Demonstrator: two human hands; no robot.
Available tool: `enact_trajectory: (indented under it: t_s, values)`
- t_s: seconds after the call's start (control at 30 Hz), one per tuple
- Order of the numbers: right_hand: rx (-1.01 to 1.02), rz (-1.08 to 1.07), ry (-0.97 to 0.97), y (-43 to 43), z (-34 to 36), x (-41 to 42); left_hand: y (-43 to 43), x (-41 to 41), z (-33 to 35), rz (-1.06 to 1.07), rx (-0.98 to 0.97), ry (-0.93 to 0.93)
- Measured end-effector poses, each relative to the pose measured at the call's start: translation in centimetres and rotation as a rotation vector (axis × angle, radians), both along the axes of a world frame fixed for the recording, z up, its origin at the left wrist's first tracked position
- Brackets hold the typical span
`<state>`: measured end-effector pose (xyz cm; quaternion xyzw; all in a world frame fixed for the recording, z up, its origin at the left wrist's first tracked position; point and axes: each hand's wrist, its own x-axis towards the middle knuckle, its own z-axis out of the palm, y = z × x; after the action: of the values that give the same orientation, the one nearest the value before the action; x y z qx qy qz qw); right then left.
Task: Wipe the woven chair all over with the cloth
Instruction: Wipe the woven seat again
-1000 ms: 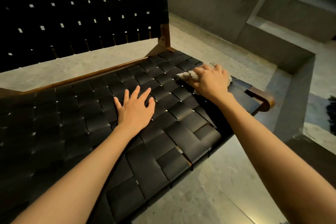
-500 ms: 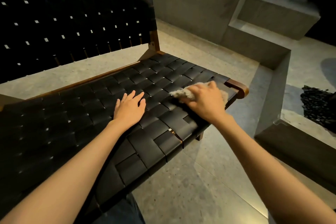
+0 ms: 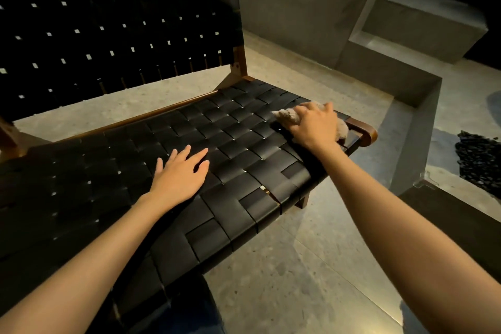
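Seat wipe, right of frame: your right hand (image 3: 314,126) clutches the cloth (image 3: 285,115); left hand (image 3: 181,174) lies spread, bracing the woven chair (image 3: 230,127). Keep pressure even.

Dim modern home, indoors or on a patio, I think.
I see bare grey concrete walls (image 3: 284,8), blocky steps (image 3: 406,27) built against them and a speckled stone floor (image 3: 284,266) catching low warm light. A woven chair (image 3: 230,144) with a wood frame stands on it, which suggests living space rather than a workshop.
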<state>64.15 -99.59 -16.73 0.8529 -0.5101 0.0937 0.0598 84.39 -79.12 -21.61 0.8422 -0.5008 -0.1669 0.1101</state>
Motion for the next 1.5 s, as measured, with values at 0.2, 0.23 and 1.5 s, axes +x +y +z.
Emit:
enact_trajectory:
  t_s: [0.2, 0.23, 1.5]
  values:
    - [0.158, 0.515, -0.044, 8.0, -2.7, 4.9, -0.2, -0.1, -0.7, 0.059, 0.030, -0.043]
    - [0.119, 0.536, -0.042, 8.1, -2.7, 4.7, -0.2, -0.1, -0.8, 0.059, 0.033, -0.047]
    - [0.221, 0.701, -0.172, 0.1, -6.4, 15.6, -4.7, 6.8, -4.8, 0.114, 0.018, -0.189]
